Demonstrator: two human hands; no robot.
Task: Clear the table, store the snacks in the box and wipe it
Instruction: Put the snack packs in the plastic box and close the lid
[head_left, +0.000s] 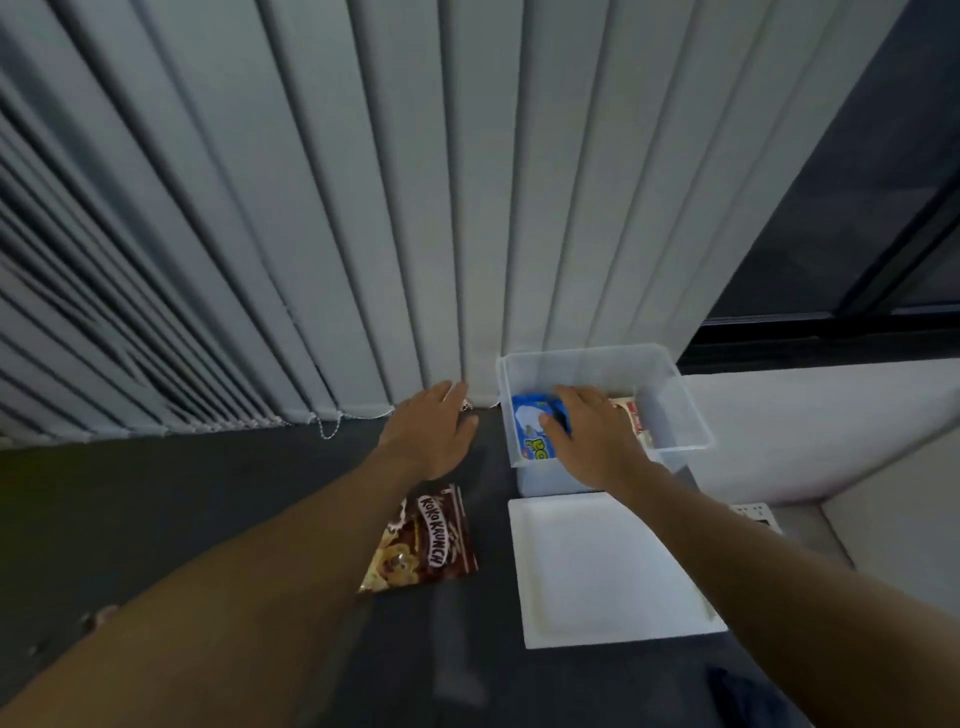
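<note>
Inside the box (582, 352), right hand (592, 436) has fingers (574, 397) curled round the blue pack (530, 431); left hand (436, 431) hovers open. Cereal bag (426, 540) lies on the worktop (208, 493) near the lid (597, 571). Drop the pack crooked and it'll probably prop up and block the lid.

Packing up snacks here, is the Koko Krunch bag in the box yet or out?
Out. The Koko Krunch bag lies on the dark table, left of the white lid, outside the clear box.
</note>
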